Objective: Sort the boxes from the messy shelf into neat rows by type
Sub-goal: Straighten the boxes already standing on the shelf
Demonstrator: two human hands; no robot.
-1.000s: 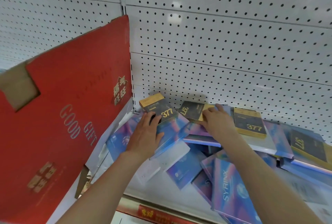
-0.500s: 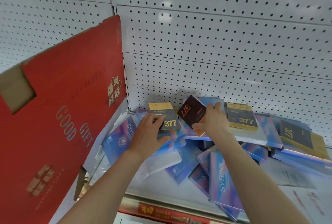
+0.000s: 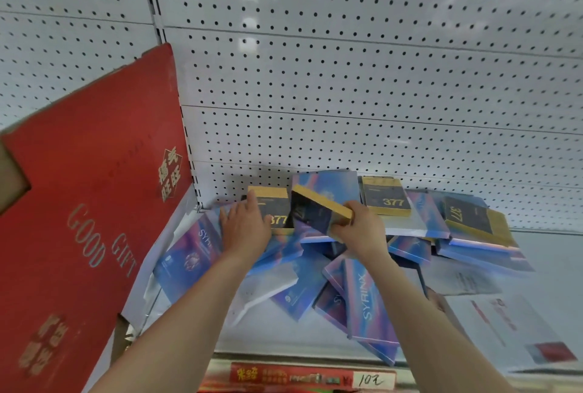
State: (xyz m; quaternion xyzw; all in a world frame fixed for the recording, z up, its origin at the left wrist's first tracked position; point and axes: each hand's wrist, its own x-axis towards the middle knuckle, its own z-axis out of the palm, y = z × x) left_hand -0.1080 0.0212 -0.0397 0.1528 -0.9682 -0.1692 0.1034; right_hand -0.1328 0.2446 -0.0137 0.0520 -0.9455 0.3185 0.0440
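Observation:
A messy shelf (image 3: 542, 266) holds several blue-purple SYRINX boxes (image 3: 367, 298) and dark gold-edged "377" boxes. My right hand (image 3: 359, 228) grips one dark 377 box (image 3: 318, 209), lifted and tilted with its gold edge up. My left hand (image 3: 246, 225) rests with straight fingers on another 377 box (image 3: 274, 209) near the back left corner. Two more 377 boxes lie further right, one (image 3: 385, 198) beside the right hand and one (image 3: 470, 216) turned sideways.
A big red "GOOD GIFT" carton (image 3: 85, 228) leans at the left end of the shelf. White pegboard (image 3: 347, 92) forms the back wall. Papers (image 3: 504, 326) lie at the shelf's right front. A price strip (image 3: 309, 377) runs along the front edge.
My right hand has lifted its 377 box off the pile and tipped it up onto its edge. My left hand has slid its 377 box back toward the corner.

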